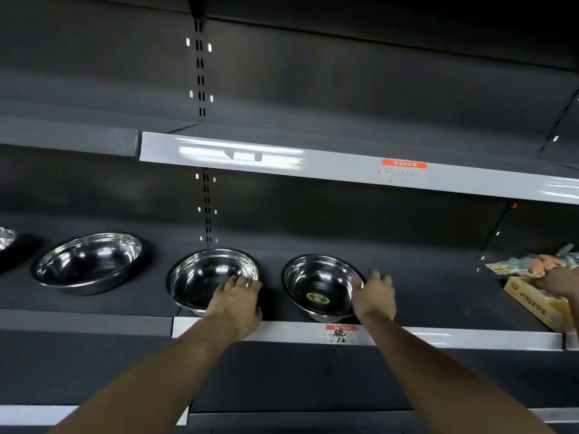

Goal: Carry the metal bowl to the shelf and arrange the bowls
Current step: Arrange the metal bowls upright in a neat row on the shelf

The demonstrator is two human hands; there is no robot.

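Two shiny metal bowls stand side by side on a dark shelf (pixel 438 308). My left hand (pixel 235 303) grips the right rim of the left bowl (pixel 206 277), fingers curled over its edge. My right hand (pixel 374 296) rests against the right rim of the right bowl (pixel 316 286), which has a green sticker inside; its fingers are spread. Further left on the same level sits a wider metal bowl (pixel 89 261), and the edge of another bowl (pixel 6 238) shows at the far left.
A grey shelf (pixel 313 166) hangs just above the bowls. At the far right, another person's hand (pixel 554 281) reaches into a yellow cardboard box (pixel 532 305) beside packaged goods (pixel 532 261). A price tag (pixel 341 334) sits on the shelf's front lip.
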